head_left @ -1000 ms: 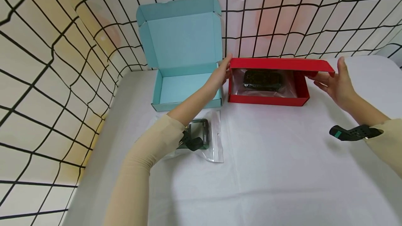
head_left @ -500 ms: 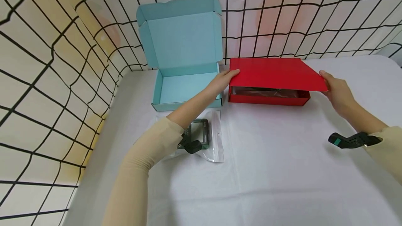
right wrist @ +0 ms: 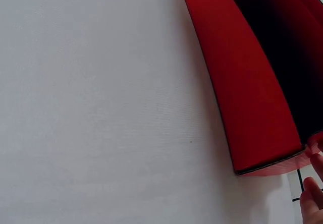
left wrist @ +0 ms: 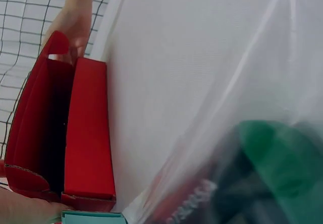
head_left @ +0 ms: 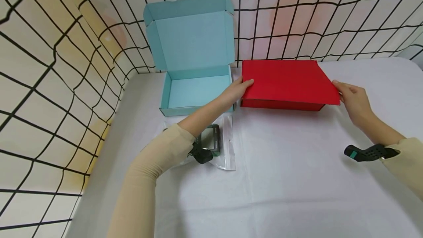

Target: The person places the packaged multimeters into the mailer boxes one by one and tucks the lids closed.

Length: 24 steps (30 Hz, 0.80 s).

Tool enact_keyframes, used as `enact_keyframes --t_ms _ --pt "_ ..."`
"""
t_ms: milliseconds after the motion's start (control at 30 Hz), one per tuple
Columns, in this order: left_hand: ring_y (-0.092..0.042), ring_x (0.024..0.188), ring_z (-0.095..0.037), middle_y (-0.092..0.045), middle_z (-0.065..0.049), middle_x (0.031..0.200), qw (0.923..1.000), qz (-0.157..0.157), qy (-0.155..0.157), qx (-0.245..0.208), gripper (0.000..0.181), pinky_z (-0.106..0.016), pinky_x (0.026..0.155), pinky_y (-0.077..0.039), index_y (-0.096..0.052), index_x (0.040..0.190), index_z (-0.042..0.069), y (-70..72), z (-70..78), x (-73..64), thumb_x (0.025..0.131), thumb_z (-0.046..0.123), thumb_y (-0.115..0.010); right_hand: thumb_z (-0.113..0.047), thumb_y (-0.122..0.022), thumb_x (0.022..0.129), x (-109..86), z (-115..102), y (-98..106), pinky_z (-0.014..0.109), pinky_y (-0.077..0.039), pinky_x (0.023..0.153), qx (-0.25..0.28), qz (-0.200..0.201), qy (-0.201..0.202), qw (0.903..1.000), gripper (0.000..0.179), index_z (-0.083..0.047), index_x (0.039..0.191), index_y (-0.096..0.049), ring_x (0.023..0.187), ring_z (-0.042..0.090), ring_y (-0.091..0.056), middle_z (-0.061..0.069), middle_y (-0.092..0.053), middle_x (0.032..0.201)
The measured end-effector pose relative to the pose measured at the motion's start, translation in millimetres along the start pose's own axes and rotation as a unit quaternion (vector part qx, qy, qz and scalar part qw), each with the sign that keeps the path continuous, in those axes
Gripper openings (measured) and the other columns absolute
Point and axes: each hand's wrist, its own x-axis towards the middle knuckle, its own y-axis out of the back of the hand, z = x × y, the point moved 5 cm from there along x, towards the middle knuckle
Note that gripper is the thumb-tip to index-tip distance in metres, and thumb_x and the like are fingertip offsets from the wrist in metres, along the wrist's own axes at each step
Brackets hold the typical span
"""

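A red cardboard box stands at the back of the table, its lid lowered almost flat over it. At the lid's left edge my left hand holds on, with the thumb lying over the top. My right hand pinches the lid near its front right corner. The left wrist view shows a dark gap between the raised lid and the box's front wall. From the right wrist, the fingers appear at the box's side flap. What lies inside the box is hidden.
Left of the red box stands a light blue box with its lid upright. A clear zip bag holding a dark-framed device lies in front, partly under my left forearm. Black wire grid borders the back and left.
The red lid has swung down towards the front, with my right hand following it forward and down. The black bagged item inside the box has gone out of sight. My left thumb has come onto the lid.
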Motion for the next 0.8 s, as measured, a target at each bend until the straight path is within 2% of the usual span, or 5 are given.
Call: enact_keyframes --t_ms 67,200,433,667,800 --pt "-0.033 0.126 -0.021 -0.032 -0.003 0.143 1.0 0.001 -0.002 -0.002 0.061 -0.043 0.101 -0.037 -0.017 0.146 0.021 -1.7 -1.5 0.8 0.094 0.037 -0.044 -0.044 -0.043 0.092 -0.9 1 0 0.007 -0.038 0.09 -0.015 0.005 0.001 0.9999 0.05 -0.015 0.134 -0.047 0.091 -0.015 -0.048 -0.035 -0.055 0.088" --pt "-0.033 0.125 -0.02 -0.031 -0.002 0.143 0.9999 0.006 -0.006 0.01 0.062 -0.04 0.098 -0.04 -0.015 0.147 0.021 -4.7 -4.4 0.8 0.094 0.035 -0.045 -0.044 -0.045 0.092 -0.5 4 -1 0.018 -0.031 0.103 -0.029 0.015 0.004 0.9995 0.049 -0.016 0.132 -0.05 0.1 -0.01 -0.042 -0.036 -0.054 0.088" --pt "-0.038 0.12 -0.02 -0.037 -0.002 0.137 0.9995 0.026 -0.019 0.002 0.062 -0.035 0.089 -0.047 -0.018 0.146 0.021 -9.6 -7.4 -0.9 0.092 0.029 -0.048 -0.044 -0.052 0.088 17.7 31 6 0.007 -0.037 0.074 -0.034 0.041 0.011 0.9985 0.043 -0.02 0.124 -0.058 0.099 -0.005 -0.043 -0.032 -0.058 0.091" --pt "-0.028 0.13 -0.019 -0.024 0.001 0.148 0.9981 0.051 -0.018 -0.029 0.065 -0.037 0.095 -0.044 -0.007 0.147 0.021 -17.0 -9.2 -8.2 0.095 0.03 -0.043 -0.042 -0.057 0.086 39.9 67 14 0.002 -0.039 0.068 -0.024 0.046 0.023 0.9984 0.042 -0.019 0.121 -0.06 0.098 -0.003 -0.046 -0.025 -0.062 0.095" --pt "-0.026 0.131 -0.019 -0.023 0.001 0.148 0.9976 0.053 -0.014 -0.042 0.065 -0.037 0.094 -0.045 -0.006 0.147 0.021 -19.4 -10.6 -12.0 0.094 0.031 -0.043 -0.043 -0.057 0.086 41.2 72 16 0.004 -0.041 0.064 -0.021 0.042 0.015 0.9988 0.044 -0.02 0.123 -0.059 0.098 -0.001 -0.045 -0.024 -0.062 0.097"
